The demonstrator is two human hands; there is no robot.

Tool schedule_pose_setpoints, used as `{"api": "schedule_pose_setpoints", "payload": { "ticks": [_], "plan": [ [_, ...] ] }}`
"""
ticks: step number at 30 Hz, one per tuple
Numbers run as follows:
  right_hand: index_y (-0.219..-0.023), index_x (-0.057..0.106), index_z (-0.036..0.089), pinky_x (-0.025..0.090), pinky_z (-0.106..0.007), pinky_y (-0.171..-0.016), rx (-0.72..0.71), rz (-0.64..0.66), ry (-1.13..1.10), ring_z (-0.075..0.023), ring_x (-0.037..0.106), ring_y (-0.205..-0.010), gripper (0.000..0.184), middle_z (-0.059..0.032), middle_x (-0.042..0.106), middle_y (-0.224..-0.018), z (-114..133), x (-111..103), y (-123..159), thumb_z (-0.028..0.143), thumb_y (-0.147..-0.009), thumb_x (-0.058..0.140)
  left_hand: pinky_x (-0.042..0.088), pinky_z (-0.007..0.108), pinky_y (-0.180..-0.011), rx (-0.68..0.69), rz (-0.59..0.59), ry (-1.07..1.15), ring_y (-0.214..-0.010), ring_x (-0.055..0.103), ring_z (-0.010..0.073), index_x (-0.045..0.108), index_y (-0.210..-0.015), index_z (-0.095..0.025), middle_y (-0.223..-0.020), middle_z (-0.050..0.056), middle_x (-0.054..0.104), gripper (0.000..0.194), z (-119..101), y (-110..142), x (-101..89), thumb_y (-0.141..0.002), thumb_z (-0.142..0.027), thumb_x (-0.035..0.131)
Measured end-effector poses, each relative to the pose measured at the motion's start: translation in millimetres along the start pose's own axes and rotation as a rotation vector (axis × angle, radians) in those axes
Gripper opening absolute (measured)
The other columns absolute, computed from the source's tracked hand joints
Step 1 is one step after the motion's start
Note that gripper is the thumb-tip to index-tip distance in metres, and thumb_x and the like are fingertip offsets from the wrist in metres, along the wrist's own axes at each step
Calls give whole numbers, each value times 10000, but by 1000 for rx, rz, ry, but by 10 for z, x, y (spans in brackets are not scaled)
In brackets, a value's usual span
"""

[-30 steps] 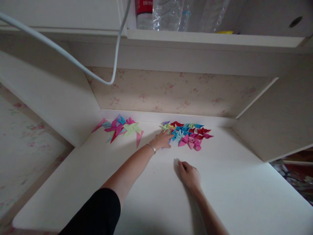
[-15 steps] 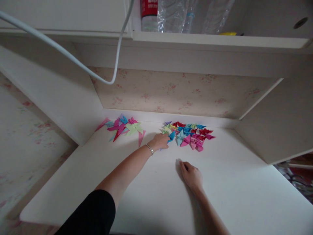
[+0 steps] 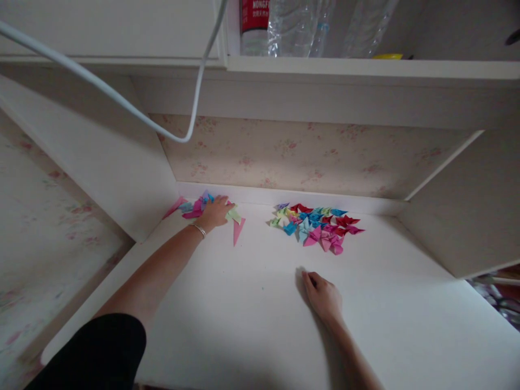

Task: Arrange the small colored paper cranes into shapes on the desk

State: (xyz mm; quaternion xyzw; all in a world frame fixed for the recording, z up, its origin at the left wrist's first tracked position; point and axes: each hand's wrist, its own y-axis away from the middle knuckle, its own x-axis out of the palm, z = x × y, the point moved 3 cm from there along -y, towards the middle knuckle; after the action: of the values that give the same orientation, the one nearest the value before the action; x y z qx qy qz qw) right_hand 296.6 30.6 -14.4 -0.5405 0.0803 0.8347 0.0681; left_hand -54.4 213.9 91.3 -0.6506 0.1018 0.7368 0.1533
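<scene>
My left hand [image 3: 216,213], with a bracelet [image 3: 200,231] at its wrist, lies over the left pile of folded paper pieces [image 3: 197,207] at the back of the desk. Its fingers are stretched out and cover part of the pile. A pale green piece [image 3: 234,214] shows just right of the fingers, and a pink pointed piece [image 3: 239,232] lies in front of it. My right hand [image 3: 324,295] rests on the desk, curled into a loose fist with nothing visible in it. Beyond it spreads the right pile of multicoloured folded paper figures [image 3: 314,219].
The white desk [image 3: 244,325] is closed in by a left panel [image 3: 134,179], a right panel [image 3: 467,216] and a flower-patterned back wall [image 3: 292,157]. Overhead, a shelf [image 3: 365,67] holds clear plastic bottles [image 3: 292,27]. A white cable [image 3: 122,103] hangs across the upper left.
My left hand has moved left from the right pile to the left pile, and a blue figure now lies at the right pile's front left edge. My right hand stays where it was.
</scene>
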Motion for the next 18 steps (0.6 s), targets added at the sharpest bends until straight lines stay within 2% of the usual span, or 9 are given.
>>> {"api": "schedule_pose_setpoints", "payload": {
  "ticks": [2,4,7,10,15,18],
  "plan": [
    [-920,703,276,343,-265,-587,9,1,12,-210,655,-777,486,-43,733,-861,5,-4,1,551,-934,302,192,658,-1028,-134,-57,-100,-1371,185,442,445,-1384,-301,-1527,138,270,730,315,74,21,-710,-303,725],
    [-910,701,279,340,-268,-583,12,1,20,-212,655,-771,483,-40,731,-851,11,-14,1,549,-935,302,157,698,-1018,-217,-82,-129,-1377,156,464,411,-1406,-305,-1545,149,230,807,528,159,61,-680,-295,764],
    [-914,698,290,350,-273,-590,5,4,7,-220,658,-775,477,-35,732,-856,17,-31,1,551,-936,300,206,681,-1021,-229,-124,-70,-1373,207,432,366,-1426,-301,-1546,146,227,808,608,301,104,-714,-203,733],
    [-916,702,289,364,-275,-601,7,-4,-14,-222,660,-788,473,-37,735,-884,21,-39,8,553,-931,310,296,608,-1029,-217,-158,-6,-1349,284,393,377,-1419,-263,-1517,148,285,738,469,486,143,-751,-162,676],
    [-922,707,284,377,-284,-610,35,3,-46,-231,652,-807,469,-36,733,-911,19,-5,41,565,-911,332,418,465,-1005,-200,-223,118,-1275,423,308,405,-1399,-242,-1435,120,417,594,-1,975,353,-826,-240,560],
    [-920,696,262,414,-286,-619,25,-9,-240,-221,638,-758,450,-34,721,-846,-22,-32,9,568,-891,368,416,420,-1035,-172,-256,223,-1293,421,277,444,-1364,-215,-1414,111,451,533,-305,1376,548,-845,-298,530]
  ]
}}
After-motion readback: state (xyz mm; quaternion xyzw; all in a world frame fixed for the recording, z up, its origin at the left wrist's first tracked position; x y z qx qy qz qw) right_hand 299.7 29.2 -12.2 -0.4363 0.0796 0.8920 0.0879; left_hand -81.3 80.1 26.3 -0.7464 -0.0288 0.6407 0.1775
